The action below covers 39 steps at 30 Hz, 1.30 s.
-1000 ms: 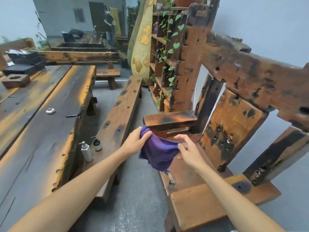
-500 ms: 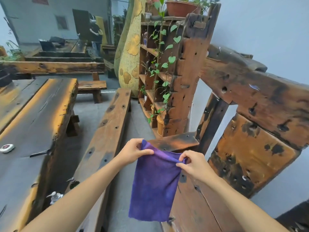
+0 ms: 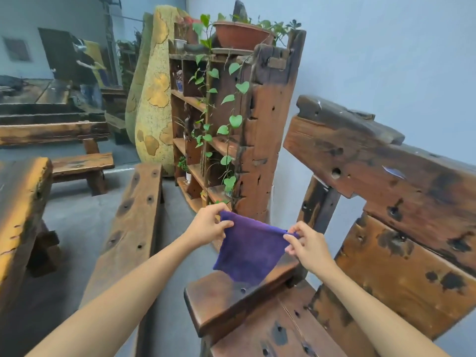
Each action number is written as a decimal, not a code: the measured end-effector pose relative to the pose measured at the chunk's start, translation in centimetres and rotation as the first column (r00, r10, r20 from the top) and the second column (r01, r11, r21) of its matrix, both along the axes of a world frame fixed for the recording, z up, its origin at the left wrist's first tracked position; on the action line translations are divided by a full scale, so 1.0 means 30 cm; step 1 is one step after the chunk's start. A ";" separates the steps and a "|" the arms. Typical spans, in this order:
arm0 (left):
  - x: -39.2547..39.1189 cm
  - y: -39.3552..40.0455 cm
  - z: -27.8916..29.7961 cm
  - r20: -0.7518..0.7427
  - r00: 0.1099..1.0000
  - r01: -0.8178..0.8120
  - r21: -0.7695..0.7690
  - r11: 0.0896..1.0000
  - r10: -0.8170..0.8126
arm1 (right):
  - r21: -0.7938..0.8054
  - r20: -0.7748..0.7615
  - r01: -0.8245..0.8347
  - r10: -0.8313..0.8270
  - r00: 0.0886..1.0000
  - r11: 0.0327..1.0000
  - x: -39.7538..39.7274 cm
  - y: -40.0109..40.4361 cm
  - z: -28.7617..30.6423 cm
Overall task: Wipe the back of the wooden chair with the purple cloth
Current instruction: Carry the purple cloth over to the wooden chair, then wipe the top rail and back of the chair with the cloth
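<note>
The purple cloth hangs spread between my two hands, its lower edge resting on the chair's left armrest. My left hand pinches the cloth's upper left corner. My right hand pinches the upper right corner. The wooden chair's back, a rough dark-stained top rail over a lower panel, rises to the right of my right hand, not touched by hands or cloth. The chair's seat lies below.
A tall wooden shelf with a trailing green plant and a red pot stands just behind the cloth. A long wooden bench runs on the left, beside a heavy table. A yellow stone sculpture stands beyond.
The bunched cloth has been pulled out flat between both hands, then raised so its lower edge now rests on the armrest. My view has swung up and toward the chair's back.
</note>
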<state>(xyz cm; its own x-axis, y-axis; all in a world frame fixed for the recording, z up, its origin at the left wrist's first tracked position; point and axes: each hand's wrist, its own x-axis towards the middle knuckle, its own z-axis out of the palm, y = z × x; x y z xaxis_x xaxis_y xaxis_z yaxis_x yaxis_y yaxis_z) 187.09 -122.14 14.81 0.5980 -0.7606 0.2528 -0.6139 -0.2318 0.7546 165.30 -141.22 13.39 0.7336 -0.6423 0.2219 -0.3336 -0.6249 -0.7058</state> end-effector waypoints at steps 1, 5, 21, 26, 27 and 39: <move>0.049 -0.070 0.021 -0.012 1.000 -0.002 -0.023 1.000 0.001 | 0.027 0.035 0.043 -0.044 0.998 0.999 0.049 -0.043 0.013; 0.191 -0.305 0.065 -0.001 1.000 -0.019 -0.095 0.995 0.019 | 0.156 0.195 0.114 -0.144 0.970 0.981 0.187 -0.175 0.077; 0.551 -1.197 0.350 0.040 0.986 0.159 -0.476 0.865 -0.160 | 0.036 0.609 0.590 -0.486 0.626 0.806 0.612 -0.689 0.358; 0.613 -1.412 0.555 0.030 0.976 0.190 -0.601 0.776 -0.216 | -0.084 0.695 0.639 -0.414 0.588 0.765 0.695 -0.852 0.555; 0.624 -1.455 0.610 0.028 0.973 0.197 -0.621 0.759 -0.230 | -0.122 0.711 0.669 -0.406 0.575 0.734 0.717 -0.897 0.606; 0.845 -1.997 0.946 0.211 0.912 0.411 -0.474 0.779 -0.352 | -0.485 0.101 0.578 -0.614 0.783 0.657 1.056 -1.366 0.958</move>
